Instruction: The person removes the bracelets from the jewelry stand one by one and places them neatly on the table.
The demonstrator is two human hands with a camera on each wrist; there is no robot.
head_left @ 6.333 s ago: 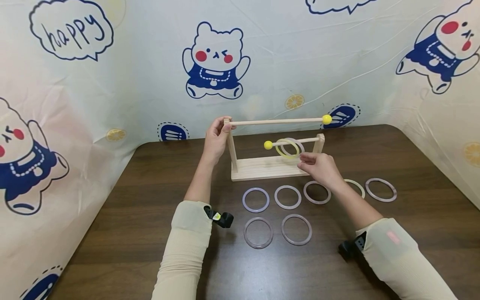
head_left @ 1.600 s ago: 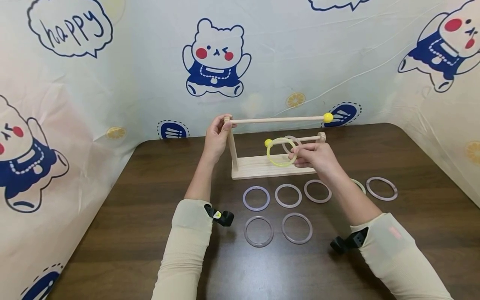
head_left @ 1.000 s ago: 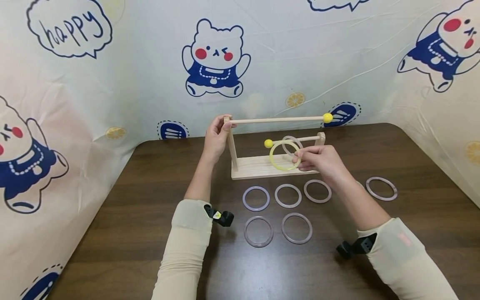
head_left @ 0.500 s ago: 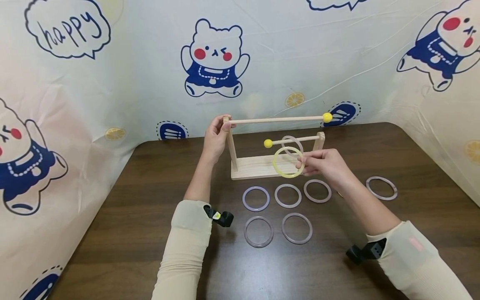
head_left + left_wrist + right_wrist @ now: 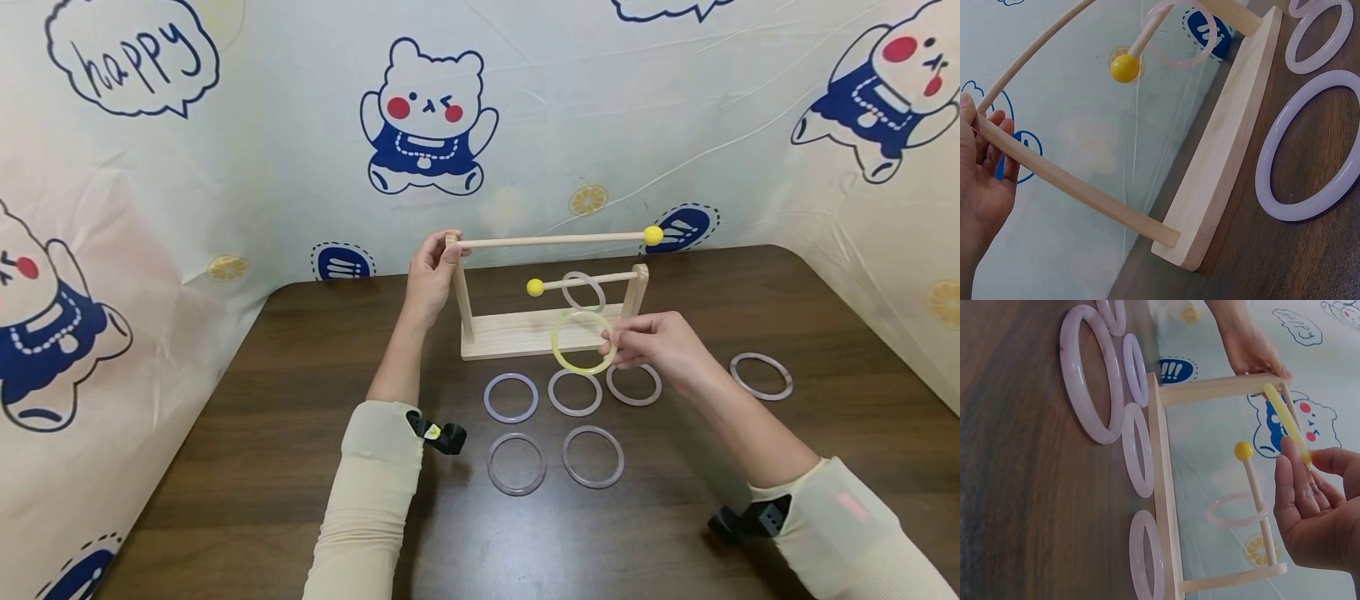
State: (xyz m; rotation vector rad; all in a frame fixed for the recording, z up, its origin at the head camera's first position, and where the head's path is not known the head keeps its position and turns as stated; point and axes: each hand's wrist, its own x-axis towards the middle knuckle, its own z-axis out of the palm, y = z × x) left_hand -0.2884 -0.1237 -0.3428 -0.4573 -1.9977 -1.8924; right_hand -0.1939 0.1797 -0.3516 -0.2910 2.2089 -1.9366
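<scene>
In the head view my right hand [image 5: 660,346] pinches a translucent yellow bangle [image 5: 556,340] between thumb and fingers. It is held upright in front of a wooden two-rod stand [image 5: 502,335], and its lower edge overlaps a bangle on the table. The right wrist view has the yellow bangle [image 5: 1288,422] edge-on at the fingertips. My left hand [image 5: 429,279] grips the top of the stand's left post, thumb in front. On the lower rod [image 5: 621,277], which ends in a yellow ball [image 5: 535,287], hangs one pale pink bangle [image 5: 603,298]. The upper rod [image 5: 555,241] carries no bangle.
Before the stand lie a lavender bangle [image 5: 487,400] and several pale pink and mauve ones, two of them in a nearer row. Another mauve bangle [image 5: 761,357] lies at the right, beyond my forearm. A printed cloth [image 5: 540,125] hangs behind the brown table [image 5: 247,467].
The yellow bangle, on the lower rod beside the pink one at first, is off it in my right hand. That hand has drawn it nearer and lower. My left hand has stayed on the post.
</scene>
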